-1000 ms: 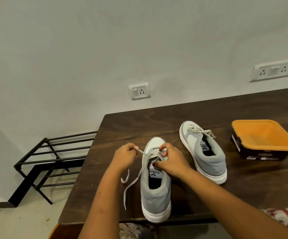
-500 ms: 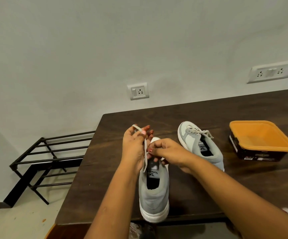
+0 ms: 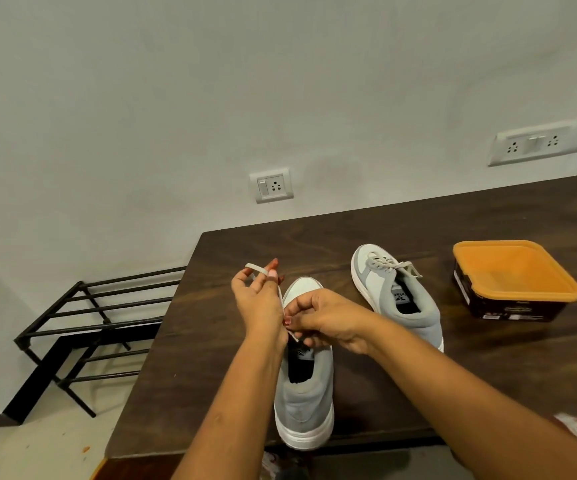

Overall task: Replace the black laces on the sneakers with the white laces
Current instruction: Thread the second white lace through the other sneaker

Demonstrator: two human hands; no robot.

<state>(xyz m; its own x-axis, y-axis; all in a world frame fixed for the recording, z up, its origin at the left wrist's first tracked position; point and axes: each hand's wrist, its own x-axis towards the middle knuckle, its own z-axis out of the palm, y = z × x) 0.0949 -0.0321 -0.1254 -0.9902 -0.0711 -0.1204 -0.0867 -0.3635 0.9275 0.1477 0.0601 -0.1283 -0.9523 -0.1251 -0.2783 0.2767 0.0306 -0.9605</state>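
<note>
Head view, and we're right over the near grey-and-white low-top sneaker [image 3: 306,400], heel toward the person, toe pointing away, standing on the dark wooden table [image 3: 211,358]. The left hand [image 3: 259,303] is lifted just left of that sneaker's toe, a flat white lace [image 3: 254,267] looped over its raised fingers and nipped against the thumb. The right hand [image 3: 328,320] sits directly above the sneaker's tongue, fingers curled tight, pinching the lower run of the same lace where it comes out of the eyelets. The eyelets themselves are hidden under both hands, so how many rows are threaded I cannot tell. Right of and beyond the near sneaker stands the second grey-and-white sneaker [image 3: 398,292], and its pale lace [image 3: 389,262] looks threaded and tied off in a bow, so that one reads as finished. No black laces show anywhere. Further right of the near sneaker, well apart, sits an orange-rimmed square plastic tub [image 3: 515,282]. By my reading, this is the closing stretch: tighten and knot this last lace.
</note>
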